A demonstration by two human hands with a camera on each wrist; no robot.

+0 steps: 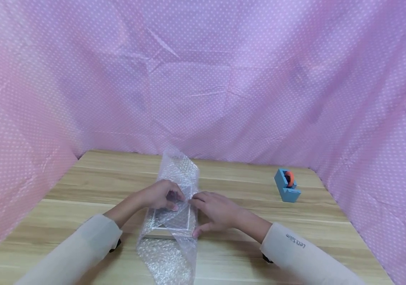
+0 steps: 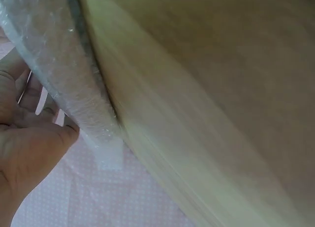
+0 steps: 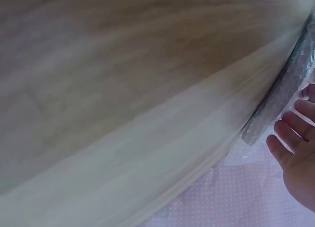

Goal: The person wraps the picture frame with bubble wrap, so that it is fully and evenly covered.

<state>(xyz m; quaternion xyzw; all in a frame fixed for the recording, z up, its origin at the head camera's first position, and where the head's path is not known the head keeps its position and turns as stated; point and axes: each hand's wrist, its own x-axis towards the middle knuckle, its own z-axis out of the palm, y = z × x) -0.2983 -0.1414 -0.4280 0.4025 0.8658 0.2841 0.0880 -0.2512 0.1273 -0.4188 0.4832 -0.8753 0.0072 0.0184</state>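
A rectangular picture frame (image 1: 160,234) with a light wooden edge and a white inner border lies flat on the table. Clear bubble wrap (image 1: 174,257) is folded over much of it, running past its near and far ends. My left hand (image 1: 161,194) rests on the wrap over the frame, thumb and forefinger bent and apart. Along the right edge lies my right hand (image 1: 218,210), fingertips touching the wrap and thumb at the near right corner. Both wrist views show relaxed, spread fingers by the bubble wrap (image 2: 69,74).
A blue tape dispenser (image 1: 284,189) with an orange roll stands toward the right back of the wooden table (image 1: 245,182). Pink dotted cloth (image 1: 203,79) hangs around the back and sides.
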